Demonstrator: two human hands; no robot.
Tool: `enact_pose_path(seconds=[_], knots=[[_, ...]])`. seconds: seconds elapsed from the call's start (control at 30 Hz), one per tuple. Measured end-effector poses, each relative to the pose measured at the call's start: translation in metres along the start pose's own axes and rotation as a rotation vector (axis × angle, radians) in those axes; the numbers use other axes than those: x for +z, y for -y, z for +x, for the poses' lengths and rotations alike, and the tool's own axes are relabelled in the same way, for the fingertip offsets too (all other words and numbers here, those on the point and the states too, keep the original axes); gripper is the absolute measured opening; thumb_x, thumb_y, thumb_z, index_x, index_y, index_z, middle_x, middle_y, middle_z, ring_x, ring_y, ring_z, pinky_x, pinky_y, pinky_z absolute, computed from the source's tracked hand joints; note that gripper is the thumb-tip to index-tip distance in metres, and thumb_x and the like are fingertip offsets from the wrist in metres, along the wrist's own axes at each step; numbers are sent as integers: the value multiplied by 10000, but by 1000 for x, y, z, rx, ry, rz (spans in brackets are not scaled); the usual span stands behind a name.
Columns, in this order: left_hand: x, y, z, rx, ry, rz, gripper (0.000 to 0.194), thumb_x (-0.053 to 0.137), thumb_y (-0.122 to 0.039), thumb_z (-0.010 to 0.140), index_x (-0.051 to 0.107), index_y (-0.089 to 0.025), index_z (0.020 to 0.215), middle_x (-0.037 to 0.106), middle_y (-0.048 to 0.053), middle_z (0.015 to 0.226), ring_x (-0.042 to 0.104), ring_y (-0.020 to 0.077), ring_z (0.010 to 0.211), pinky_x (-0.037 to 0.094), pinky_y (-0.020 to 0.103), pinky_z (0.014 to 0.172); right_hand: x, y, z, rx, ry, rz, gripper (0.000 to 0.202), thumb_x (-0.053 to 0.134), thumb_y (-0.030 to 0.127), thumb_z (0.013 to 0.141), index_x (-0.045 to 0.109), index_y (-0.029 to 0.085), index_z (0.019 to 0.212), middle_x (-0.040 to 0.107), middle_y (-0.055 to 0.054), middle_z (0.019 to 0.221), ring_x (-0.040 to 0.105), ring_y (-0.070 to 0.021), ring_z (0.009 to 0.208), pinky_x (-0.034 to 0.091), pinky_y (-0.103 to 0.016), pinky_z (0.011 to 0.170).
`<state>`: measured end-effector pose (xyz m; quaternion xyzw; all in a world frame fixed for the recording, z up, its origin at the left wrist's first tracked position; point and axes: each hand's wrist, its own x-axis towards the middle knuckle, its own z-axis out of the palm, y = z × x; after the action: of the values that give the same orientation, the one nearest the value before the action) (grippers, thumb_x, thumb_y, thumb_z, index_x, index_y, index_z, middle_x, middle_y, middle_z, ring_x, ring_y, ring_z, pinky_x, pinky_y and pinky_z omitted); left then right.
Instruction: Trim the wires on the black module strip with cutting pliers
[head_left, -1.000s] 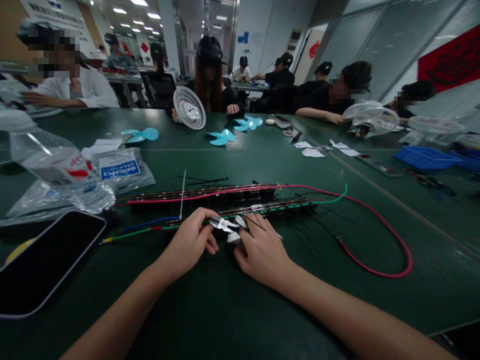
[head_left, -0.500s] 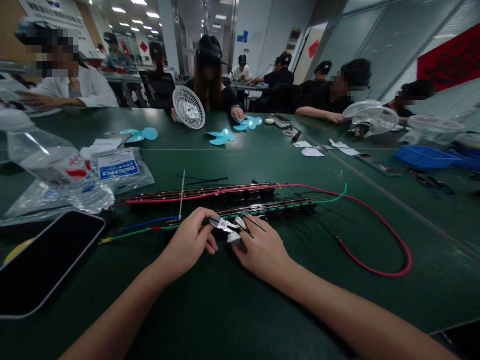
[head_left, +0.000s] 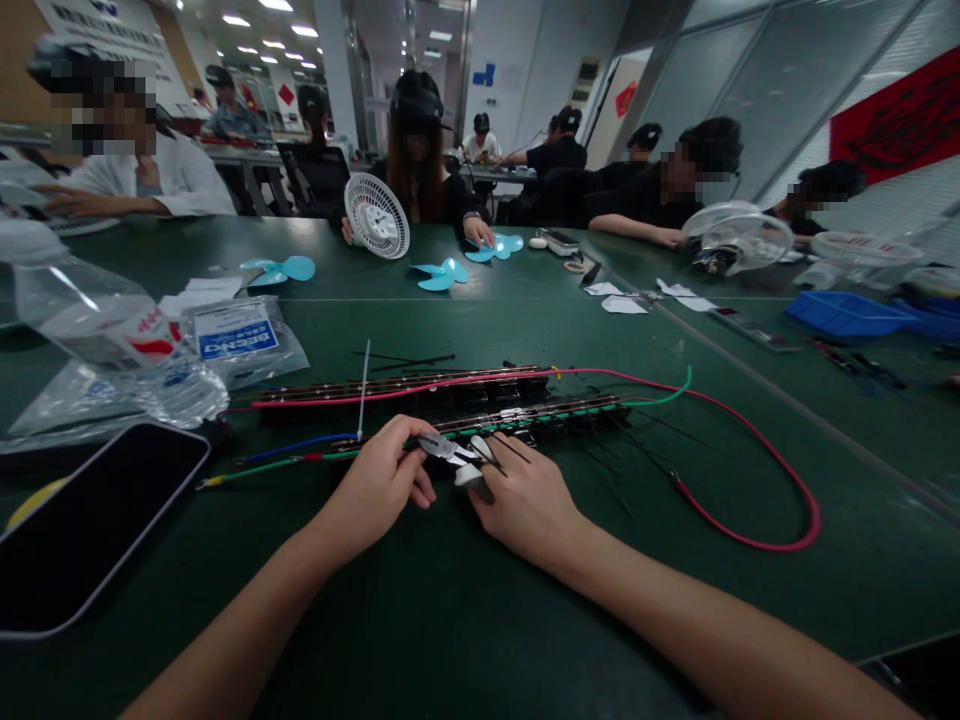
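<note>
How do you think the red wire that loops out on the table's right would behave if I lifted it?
Probably flexible yet somewhat springy, since the red wire bends in a wide, smooth curve. It might drag or snag on the far dark strip, as part of it lies along there.

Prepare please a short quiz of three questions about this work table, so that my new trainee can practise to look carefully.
1. Choose one. What does the right hand hold?
A) a clear plastic bottle
B) small metal cutters with white-and-grey handles
C) a blue plastic tray

2. True or false? The flat rectangular phone with a black screen and pale rim lies to the left of the left hand.

3. Fill in. The long, thick cable that makes a wide loop on the right is ____ in colour.

Key: 1 B; 2 true; 3 red.
</note>
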<state>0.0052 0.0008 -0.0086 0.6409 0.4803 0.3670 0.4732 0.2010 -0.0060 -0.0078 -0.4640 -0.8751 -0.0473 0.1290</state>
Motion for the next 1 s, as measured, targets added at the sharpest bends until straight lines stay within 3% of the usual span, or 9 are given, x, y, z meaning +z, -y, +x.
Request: enact_pose_path(seconds=[1.0], knots=[[0,-3,-1,4,6,6,177,399,-214,933,501,-167,1070,568,39,917,659,118,573,589,244,488,0,-1,-2,-9,-2,-21,176,596,247,815,698,117,755,631,-139,944,574,-242,879,507,-354,756]])
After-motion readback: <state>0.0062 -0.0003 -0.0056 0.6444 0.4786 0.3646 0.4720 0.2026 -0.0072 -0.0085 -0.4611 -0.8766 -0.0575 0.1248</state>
